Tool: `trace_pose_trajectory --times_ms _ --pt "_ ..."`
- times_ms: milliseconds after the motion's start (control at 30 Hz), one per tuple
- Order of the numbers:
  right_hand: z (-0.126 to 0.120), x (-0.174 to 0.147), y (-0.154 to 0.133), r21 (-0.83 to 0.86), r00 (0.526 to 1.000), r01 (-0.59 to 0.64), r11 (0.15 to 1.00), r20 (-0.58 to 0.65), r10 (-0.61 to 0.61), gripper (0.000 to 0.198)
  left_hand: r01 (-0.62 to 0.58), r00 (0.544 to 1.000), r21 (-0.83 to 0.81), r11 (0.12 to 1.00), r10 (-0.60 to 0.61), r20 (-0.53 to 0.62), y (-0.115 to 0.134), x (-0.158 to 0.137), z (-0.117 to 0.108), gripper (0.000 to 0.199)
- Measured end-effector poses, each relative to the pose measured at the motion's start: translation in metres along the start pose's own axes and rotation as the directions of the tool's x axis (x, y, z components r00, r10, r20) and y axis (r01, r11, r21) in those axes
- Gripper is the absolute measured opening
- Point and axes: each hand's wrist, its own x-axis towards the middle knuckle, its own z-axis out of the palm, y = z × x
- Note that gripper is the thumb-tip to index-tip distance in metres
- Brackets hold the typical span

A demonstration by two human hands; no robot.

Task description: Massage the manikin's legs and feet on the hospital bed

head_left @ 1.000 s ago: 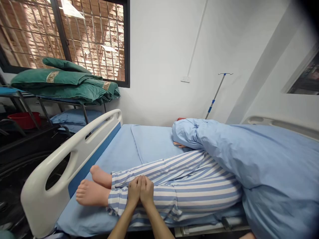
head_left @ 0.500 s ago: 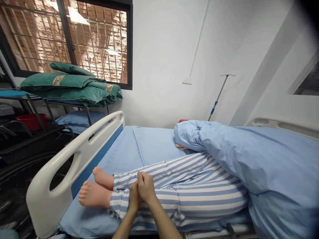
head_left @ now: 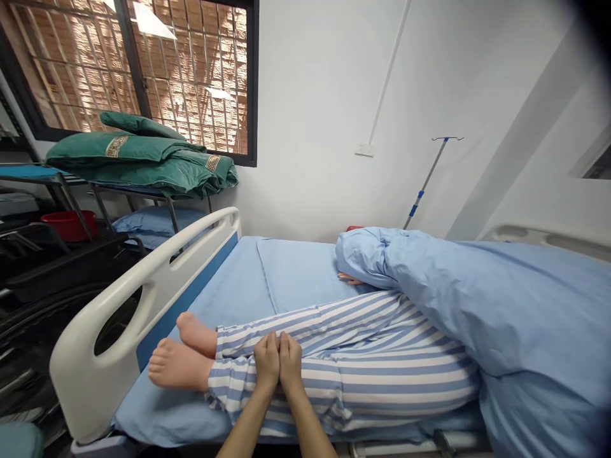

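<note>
Left hand point(head_left: 266, 361) and right hand point(head_left: 290, 361) curl closed, contents unclear, over striped pajama trousers point(head_left: 386, 378); uneven pressure could ruck the fabric beneath.

Even, fairly bright light washes the wall point(head_left: 305, 95). Sun dapples brick point(head_left: 233, 105) beyond the window point(head_left: 135, 67) at ten o'clock, which carries white glare point(head_left: 153, 21). The foot point(head_left: 181, 366) casts soft shadow at seven. A blurred black patch point(head_left: 599, 25) swallows the two-o'clock corner; edges look stretched.
</note>
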Motion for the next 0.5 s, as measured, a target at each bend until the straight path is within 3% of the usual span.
trace_pose_trajectory --times_ms 133,333,500 --pt "-0.003 -0.001 -0.003 0.014 1.0 0.004 1.0 -0.01 -0.003 0.036 -0.076 0.996 0.12 0.99 0.07 0.053 -0.008 -0.003 0.002 0.032" --pt "-0.017 0.004 -0.02 -0.16 0.996 0.076 0.984 0.064 -0.067 0.035 -0.112 0.982 0.066 0.992 0.1 0.162 -0.013 -0.003 -0.002 0.033" --pt "-0.016 0.0 -0.01 -0.249 0.993 0.101 0.963 0.092 -0.08 0.038 -0.094 0.986 0.033 0.995 0.088 0.143 -0.015 -0.003 -0.002 0.032"
